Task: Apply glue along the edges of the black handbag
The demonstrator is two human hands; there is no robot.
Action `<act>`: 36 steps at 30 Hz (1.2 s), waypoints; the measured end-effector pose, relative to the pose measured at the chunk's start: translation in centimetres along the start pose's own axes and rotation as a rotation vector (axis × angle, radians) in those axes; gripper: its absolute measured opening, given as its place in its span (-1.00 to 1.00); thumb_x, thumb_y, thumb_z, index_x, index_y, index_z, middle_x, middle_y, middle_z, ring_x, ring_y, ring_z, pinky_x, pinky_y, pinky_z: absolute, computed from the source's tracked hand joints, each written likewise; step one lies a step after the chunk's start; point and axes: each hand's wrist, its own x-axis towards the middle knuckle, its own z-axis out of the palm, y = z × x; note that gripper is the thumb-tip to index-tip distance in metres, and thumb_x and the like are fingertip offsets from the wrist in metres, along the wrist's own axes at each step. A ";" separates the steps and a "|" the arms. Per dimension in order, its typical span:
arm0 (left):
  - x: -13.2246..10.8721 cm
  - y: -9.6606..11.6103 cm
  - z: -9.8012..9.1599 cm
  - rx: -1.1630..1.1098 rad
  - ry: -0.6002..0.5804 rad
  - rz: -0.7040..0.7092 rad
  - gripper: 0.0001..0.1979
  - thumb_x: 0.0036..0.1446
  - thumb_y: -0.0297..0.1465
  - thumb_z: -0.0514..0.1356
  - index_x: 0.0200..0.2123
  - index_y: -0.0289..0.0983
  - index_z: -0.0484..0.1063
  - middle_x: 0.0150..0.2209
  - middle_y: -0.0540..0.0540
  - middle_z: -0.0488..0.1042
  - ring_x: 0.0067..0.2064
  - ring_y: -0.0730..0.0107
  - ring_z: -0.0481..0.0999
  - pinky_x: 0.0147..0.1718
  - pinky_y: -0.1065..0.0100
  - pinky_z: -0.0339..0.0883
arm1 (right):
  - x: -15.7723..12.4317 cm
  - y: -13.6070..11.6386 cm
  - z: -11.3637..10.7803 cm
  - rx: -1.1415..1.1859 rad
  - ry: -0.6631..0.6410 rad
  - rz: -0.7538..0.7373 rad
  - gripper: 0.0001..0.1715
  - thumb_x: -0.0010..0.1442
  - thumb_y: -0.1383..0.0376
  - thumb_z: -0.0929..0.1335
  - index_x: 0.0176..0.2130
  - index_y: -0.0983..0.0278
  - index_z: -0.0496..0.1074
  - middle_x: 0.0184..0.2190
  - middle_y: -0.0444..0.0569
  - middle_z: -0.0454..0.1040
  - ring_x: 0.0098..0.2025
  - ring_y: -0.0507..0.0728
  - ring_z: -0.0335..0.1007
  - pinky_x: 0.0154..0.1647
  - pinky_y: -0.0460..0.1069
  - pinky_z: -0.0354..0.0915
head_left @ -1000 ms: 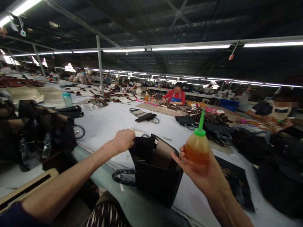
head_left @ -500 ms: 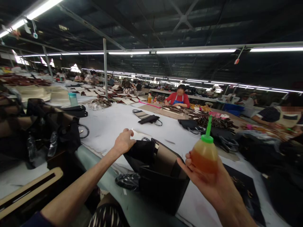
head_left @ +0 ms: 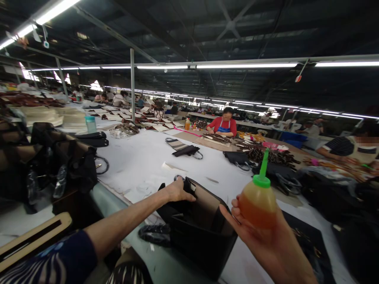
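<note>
Black bag (head_left: 204, 246): floppy mouth, firmer body, hold by the rim

I've got it at the near edge of the white-topped bench (head_left: 133, 152), mouth up, betw. both grips. L grip (head_left: 177, 191) is at the far-left side of the mouth, thumb toward the opening; fingertips hidden, so can't tell if it's pinching the edge or just resting there. R grip (head_left: 263, 238) is wrapped round a squeeze bottle (head_left: 257, 203), amber liquid inside, green nozzle (head_left: 263, 167) up; its index finger reaches the bag's right rim in view, contact unclear.

Handling, my read: bag prob. light for its size, panels semi-stiff, leather-like, upper edges soft enough to fold inward on the left. Not fragile, but poss. easy to crease or mark. Best hold = rim near a corner, thumb in, fingers out, esp. where panels meet. I'd stay off the plastic-wrapped handle (head_left: 154, 235) on the left: film looks slick & would likely slide. Tan inner face (head_left: 209, 197) could stain, so no wet fingers there.

Bottle looks thin-walled & soft; too much squeeze would prob. push liquid out. Low round the belly, light pressure, nozzle up. Wt. likely modest, sitting low.
</note>
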 end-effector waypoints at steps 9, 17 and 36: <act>2.1 -0.7 2.1 0.024 0.173 -0.006 -0.61 -0.29 -0.20 0.30 -0.36 -0.29 0.39 -0.29 -0.16 0.48 -0.17 0.05 0.45 -0.27 0.25 0.30 | 0.2 -0.1 -0.3 -0.051 -0.018 -0.022 -0.65 0.21 0.14 0.26 -0.27 0.37 0.45 -0.33 0.06 0.41 -0.35 0.11 0.35 0.01 0.26 0.27; 2.1 -2.3 2.9 -0.301 0.073 0.101 -0.86 -0.03 -0.48 0.05 -0.45 -0.34 0.41 -0.44 -0.08 0.49 -0.34 0.33 0.49 -0.34 0.37 0.33 | 0.2 -0.1 -0.2 -0.030 0.004 -0.028 -0.68 0.23 0.20 0.23 -0.27 0.37 0.45 -0.35 0.04 0.41 -0.38 0.10 0.34 -0.02 0.26 0.30; -0.8 -1.6 -4.6 -0.739 -0.084 0.237 -0.58 -0.17 -0.10 0.28 -0.42 -0.38 0.46 -0.53 -0.06 0.47 -0.55 0.45 0.38 -0.51 0.42 0.26 | -3.2 -1.0 -0.7 -0.116 0.086 0.085 -0.67 0.18 0.19 0.26 -0.28 0.39 0.46 -0.38 0.12 0.45 -0.47 0.09 0.38 -0.29 0.05 0.43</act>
